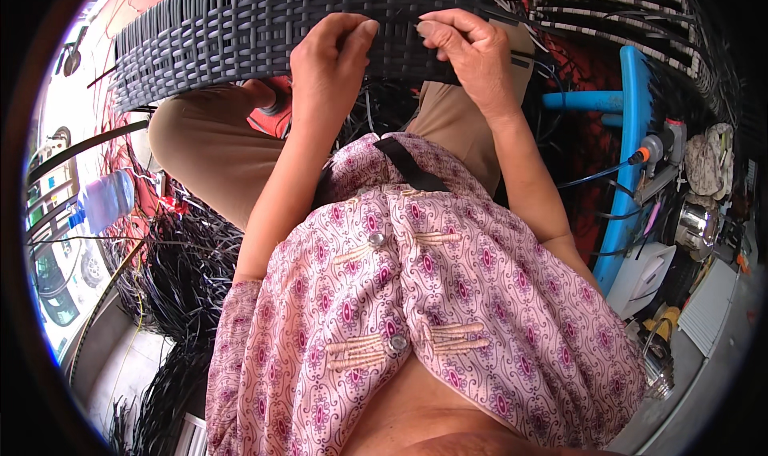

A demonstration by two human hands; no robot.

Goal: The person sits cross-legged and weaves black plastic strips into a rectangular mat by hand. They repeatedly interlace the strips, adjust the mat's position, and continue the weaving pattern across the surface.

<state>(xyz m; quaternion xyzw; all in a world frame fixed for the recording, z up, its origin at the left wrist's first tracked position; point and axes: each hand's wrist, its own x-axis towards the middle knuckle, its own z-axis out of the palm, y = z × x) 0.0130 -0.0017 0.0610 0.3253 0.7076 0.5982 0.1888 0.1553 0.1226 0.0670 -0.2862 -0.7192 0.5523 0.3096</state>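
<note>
A dark grey woven wicker panel (216, 44) curves across my lap at the far side, its flat strands crossing in rows. Over its near edge, my left hand (330, 64) is closed, with thumb and forefinger pinched together. My right hand (474, 54), a short way to the right, also pinches with thumb against forefinger, its other fingers curled. Whatever sits between the fingertips is too thin and dark against the weave to make out. The two hands are apart from each other.
Loose black strips (180, 284) lie in a heap to the left, near a clear plastic bottle (108, 198). At the right stand a blue plastic stool (636, 96), a hand tool (664, 148) with a blue hose, and a shiny metal pot (696, 226). Another woven piece (616, 16) is beyond.
</note>
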